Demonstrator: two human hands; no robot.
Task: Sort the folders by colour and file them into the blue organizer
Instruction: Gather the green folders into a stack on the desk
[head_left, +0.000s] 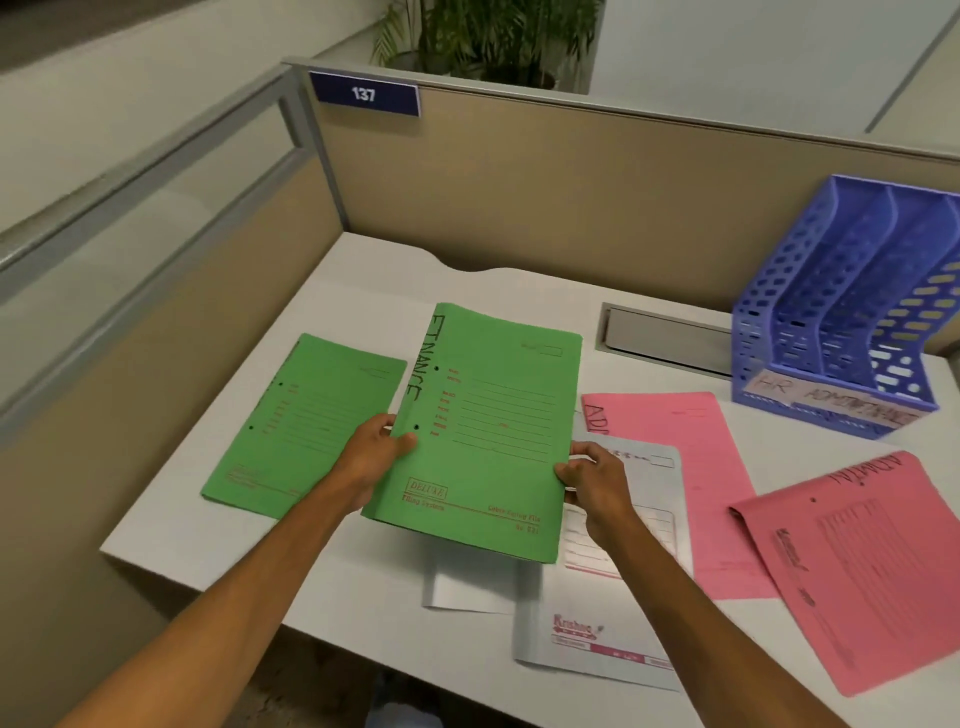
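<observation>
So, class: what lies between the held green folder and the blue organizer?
A grey hatch set into the white desk, with bare desktop either side, as the head view shows.

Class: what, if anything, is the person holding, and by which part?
The green FINANCE folder: the left hand grips its left edge, the right hand its right edge.

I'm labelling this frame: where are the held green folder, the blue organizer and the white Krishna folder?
held green folder (493, 415), head view, front cover centre
blue organizer (774, 322), head view, left perforated wall
white Krishna folder (587, 613), head view, lower printed part
</observation>
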